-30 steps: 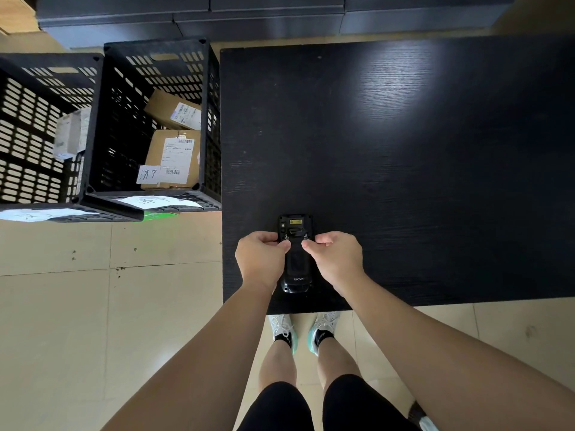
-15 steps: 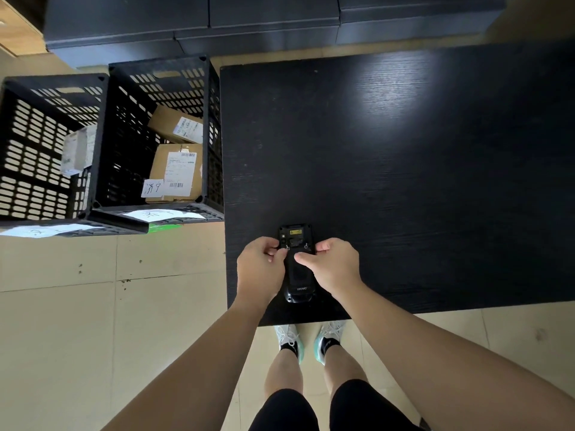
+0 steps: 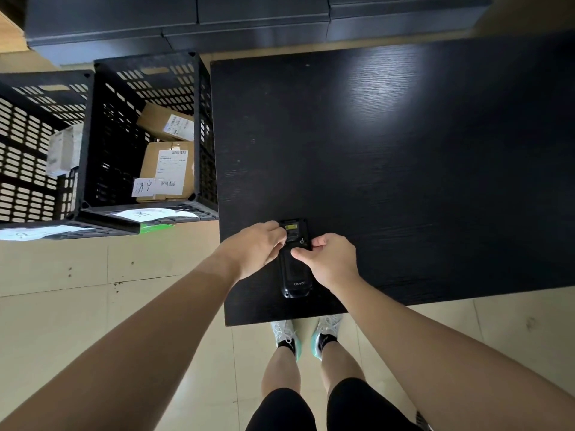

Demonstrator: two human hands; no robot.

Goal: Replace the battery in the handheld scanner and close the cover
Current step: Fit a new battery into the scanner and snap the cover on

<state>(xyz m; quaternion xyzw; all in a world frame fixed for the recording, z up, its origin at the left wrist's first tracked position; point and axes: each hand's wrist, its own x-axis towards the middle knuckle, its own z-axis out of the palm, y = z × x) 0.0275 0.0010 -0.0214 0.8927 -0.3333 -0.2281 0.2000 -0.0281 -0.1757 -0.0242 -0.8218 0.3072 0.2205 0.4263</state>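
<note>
A black handheld scanner (image 3: 295, 272) lies face down near the front left corner of the black table (image 3: 404, 169), its back cover towards me. My left hand (image 3: 256, 250) pinches the scanner's upper left edge with its fingertips. My right hand (image 3: 329, 259) grips the upper right side, thumb pressed on the back cover near a small latch. A yellow label shows at the scanner's top end. The cover looks seated on the scanner; no separate battery is in sight.
Two black slotted crates (image 3: 102, 144) stand on the floor left of the table, holding cardboard parcels (image 3: 168, 172) with labels. Dark cabinets (image 3: 249, 23) line the far wall. My legs and shoes are below the table's front edge.
Both hands stay on the scanner. My left fingers shifted up to its upper left corner, and my right thumb moved onto the cover near the latch. The camera view tilted a little.
</note>
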